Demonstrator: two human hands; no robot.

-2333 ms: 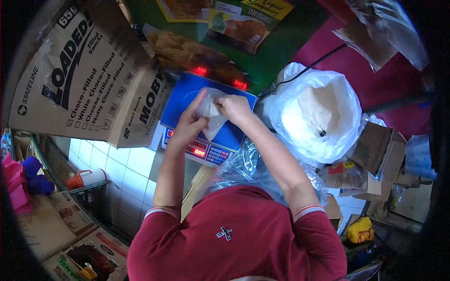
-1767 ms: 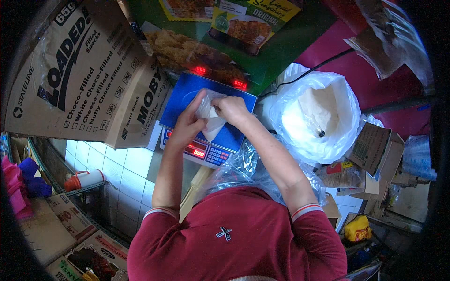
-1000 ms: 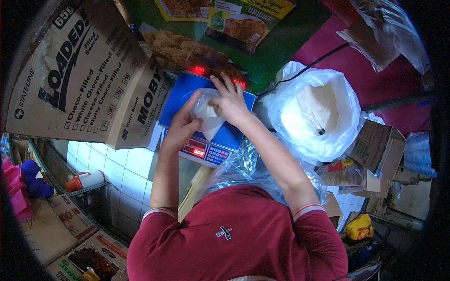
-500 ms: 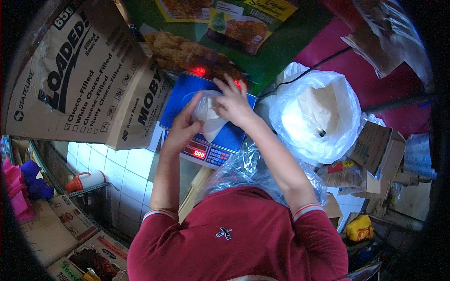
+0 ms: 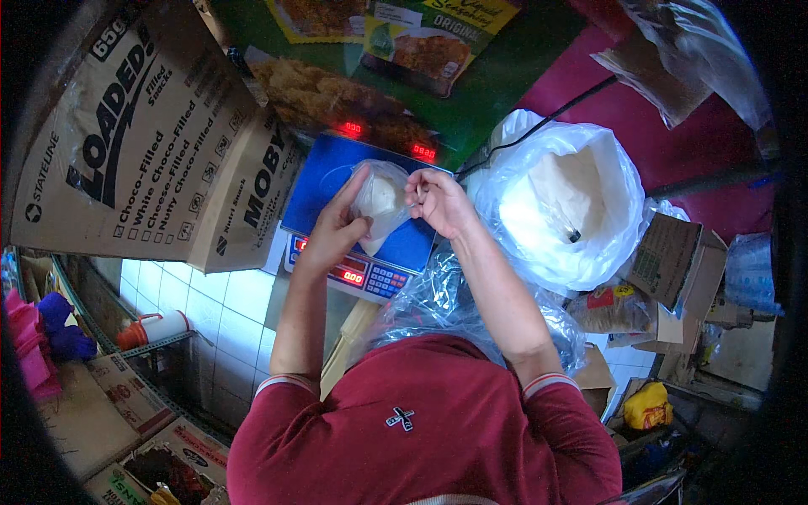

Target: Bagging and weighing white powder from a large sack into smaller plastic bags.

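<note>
A small clear plastic bag [image 5: 380, 200] with white powder in it is held above the blue platform of a digital scale [image 5: 313, 178]. My left hand [image 5: 337, 229] is closed round the bag's left side, thumb in front. At the bag's right edge my right hand [image 5: 441, 204] has its fingers curled in a pinch; it seems to grip the edge of the plastic, though the fingertips partly hide this. Red digits glow on the scale's front panel and behind the platform.
Right of the scale stands a large open white plastic sack [image 5: 581, 244] of pale powder, a black cable [image 5: 539, 126] passing over it. Big cardboard cartons [image 5: 151, 160] rise on the left. Crumpled clear plastic [image 5: 442, 290] lies before the scale. A printed poster [image 5: 337, 93] hangs behind.
My right hand has gone from outspread fingers over the bag's upper right to a curled pinch at its right edge. My left hand still holds the bag; the view has shifted slightly.
</note>
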